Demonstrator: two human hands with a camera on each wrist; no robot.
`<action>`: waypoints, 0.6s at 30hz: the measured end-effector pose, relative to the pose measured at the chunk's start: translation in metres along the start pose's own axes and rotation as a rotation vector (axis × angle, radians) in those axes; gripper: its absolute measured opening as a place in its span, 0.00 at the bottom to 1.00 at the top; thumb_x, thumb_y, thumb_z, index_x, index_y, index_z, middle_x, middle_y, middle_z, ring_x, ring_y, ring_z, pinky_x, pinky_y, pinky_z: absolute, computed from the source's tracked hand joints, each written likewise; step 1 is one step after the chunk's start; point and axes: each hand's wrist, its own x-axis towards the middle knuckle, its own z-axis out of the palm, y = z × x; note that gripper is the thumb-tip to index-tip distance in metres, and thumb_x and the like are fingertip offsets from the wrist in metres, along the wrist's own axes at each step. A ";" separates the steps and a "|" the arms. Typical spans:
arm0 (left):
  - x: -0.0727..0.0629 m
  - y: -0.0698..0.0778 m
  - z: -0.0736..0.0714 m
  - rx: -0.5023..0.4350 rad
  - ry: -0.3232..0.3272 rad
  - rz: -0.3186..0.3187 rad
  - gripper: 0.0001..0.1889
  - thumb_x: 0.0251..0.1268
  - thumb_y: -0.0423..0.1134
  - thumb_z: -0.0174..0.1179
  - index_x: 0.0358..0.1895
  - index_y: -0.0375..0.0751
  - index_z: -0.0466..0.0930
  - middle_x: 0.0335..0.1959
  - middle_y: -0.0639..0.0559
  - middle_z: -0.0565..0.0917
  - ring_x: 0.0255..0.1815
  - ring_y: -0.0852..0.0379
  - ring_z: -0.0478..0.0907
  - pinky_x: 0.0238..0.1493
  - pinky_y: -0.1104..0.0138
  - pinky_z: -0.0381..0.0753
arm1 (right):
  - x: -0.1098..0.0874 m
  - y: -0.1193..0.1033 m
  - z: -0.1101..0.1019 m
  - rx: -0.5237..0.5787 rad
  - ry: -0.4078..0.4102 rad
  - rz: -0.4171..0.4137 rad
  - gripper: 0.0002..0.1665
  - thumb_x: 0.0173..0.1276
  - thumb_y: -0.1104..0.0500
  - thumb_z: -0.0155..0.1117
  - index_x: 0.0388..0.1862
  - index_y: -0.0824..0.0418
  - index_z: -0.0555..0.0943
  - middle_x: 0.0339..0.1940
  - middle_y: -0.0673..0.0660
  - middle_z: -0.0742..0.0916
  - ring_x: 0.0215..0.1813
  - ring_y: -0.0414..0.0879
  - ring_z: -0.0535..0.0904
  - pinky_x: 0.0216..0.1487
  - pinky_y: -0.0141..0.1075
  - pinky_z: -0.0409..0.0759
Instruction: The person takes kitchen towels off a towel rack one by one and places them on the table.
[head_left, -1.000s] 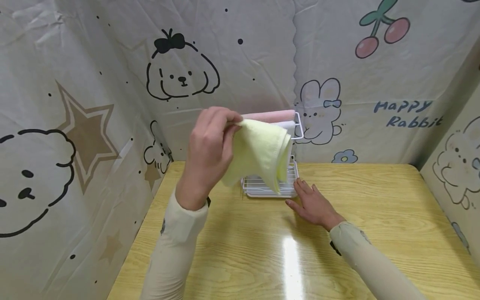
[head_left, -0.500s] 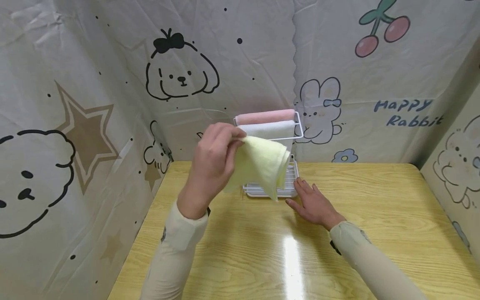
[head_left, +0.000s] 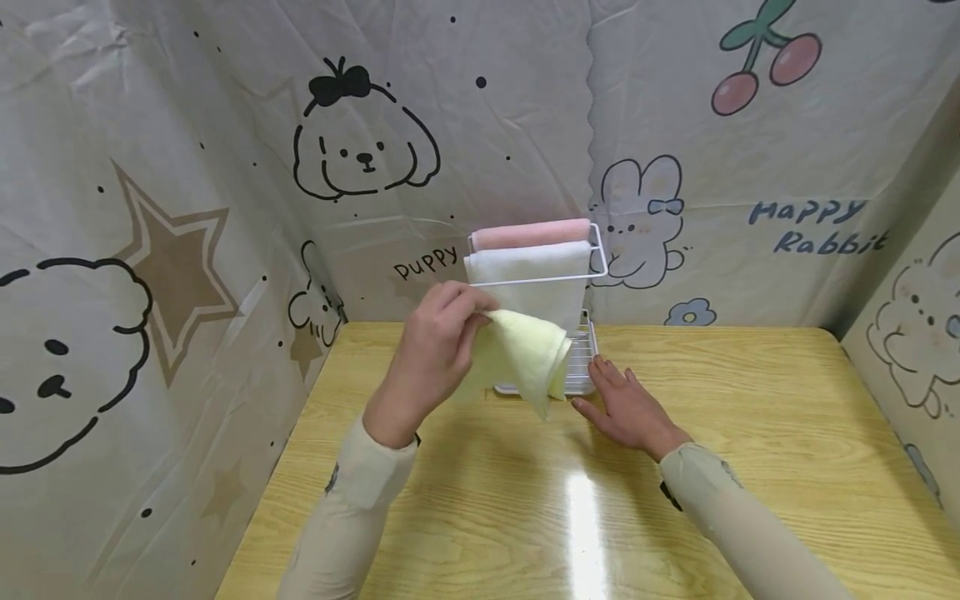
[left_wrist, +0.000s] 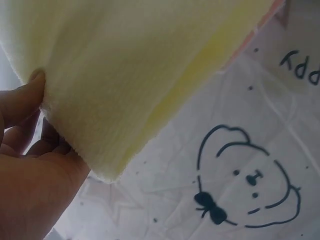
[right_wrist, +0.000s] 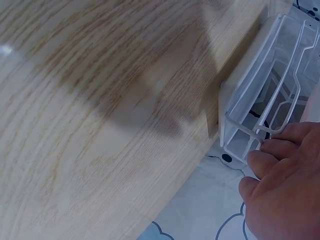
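Observation:
My left hand (head_left: 435,358) pinches a yellow towel (head_left: 528,346) by one corner, in front of a white wire rack (head_left: 602,258). The rest of the towel droops to the right and covers part of the rack's base. In the left wrist view, thumb and fingers grip the edge of the towel (left_wrist: 110,90). A pink towel (head_left: 532,233) and a white towel (head_left: 528,265) hang over the rack's rear bars. Fairly straight fingers of my right hand (head_left: 633,417) touch the right side of the rack's base. The right wrist view has that hand (right_wrist: 290,175) against the wire frame (right_wrist: 285,85).
The rack stands at the back of a wooden table (head_left: 480,517), near a printed curtain (head_left: 517,117). Curtain panels also line the left and right sides. A bright light reflection lies on the tabletop.
My left hand has lowered the yellow towel from above the rack's front bar to below it, uncovering the white towel and front bar. The right hand has stayed at the rack.

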 end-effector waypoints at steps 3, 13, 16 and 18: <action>-0.007 -0.005 0.006 0.006 -0.020 -0.008 0.04 0.63 0.24 0.65 0.38 0.33 0.84 0.37 0.44 0.82 0.39 0.48 0.78 0.44 0.61 0.78 | 0.000 -0.002 0.000 -0.003 0.001 0.003 0.47 0.79 0.38 0.49 0.76 0.76 0.57 0.78 0.72 0.59 0.78 0.65 0.53 0.75 0.61 0.49; -0.026 -0.018 0.028 0.051 -0.113 -0.070 0.04 0.63 0.25 0.65 0.39 0.35 0.83 0.37 0.45 0.82 0.40 0.48 0.78 0.45 0.60 0.79 | -0.002 -0.001 0.000 0.003 0.000 0.008 0.48 0.79 0.37 0.47 0.76 0.76 0.57 0.78 0.72 0.59 0.78 0.65 0.53 0.75 0.60 0.48; -0.032 -0.023 0.034 0.047 -0.126 -0.083 0.05 0.63 0.24 0.65 0.39 0.35 0.82 0.37 0.45 0.82 0.40 0.47 0.79 0.46 0.58 0.79 | -0.002 -0.001 0.000 0.004 -0.004 0.003 0.48 0.79 0.37 0.46 0.76 0.76 0.56 0.78 0.72 0.59 0.79 0.65 0.52 0.75 0.60 0.48; -0.036 -0.027 0.039 0.046 -0.137 -0.097 0.05 0.63 0.24 0.65 0.39 0.35 0.82 0.37 0.45 0.83 0.41 0.47 0.79 0.46 0.57 0.79 | -0.002 -0.001 0.000 0.004 -0.011 0.002 0.48 0.79 0.36 0.46 0.77 0.76 0.55 0.79 0.71 0.58 0.79 0.64 0.51 0.75 0.60 0.47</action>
